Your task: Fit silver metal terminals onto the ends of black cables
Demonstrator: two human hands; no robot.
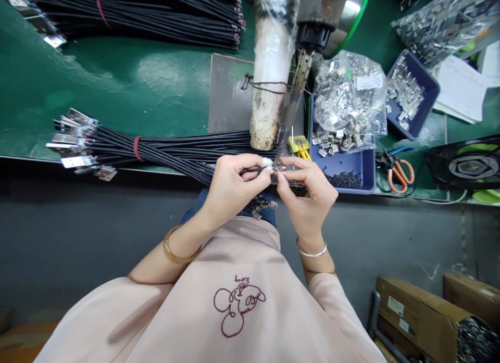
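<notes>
My left hand (238,183), with white wraps on its fingertips, pinches a black cable (250,171) near its end. My right hand (307,188) is closed at the fingertips just to the right of that end; the small piece between them is too fine to name. Both hands meet right under the tip of a slanted metal tube (294,105), beside a wide whitish pipe (265,92) wrapped in plastic. A banded bundle of black cables (175,148) lies left of my hands. Behind my right fingers sits a yellow sponge-like block (299,143).
A blue tray (367,170) holds a bag of metal connectors (347,100) and small black pieces. Orange-handled pliers (400,176) lie right of it, below another blue bin (425,100). More cables (156,16) lie at the back left. Cardboard boxes (422,311) stand low on the right.
</notes>
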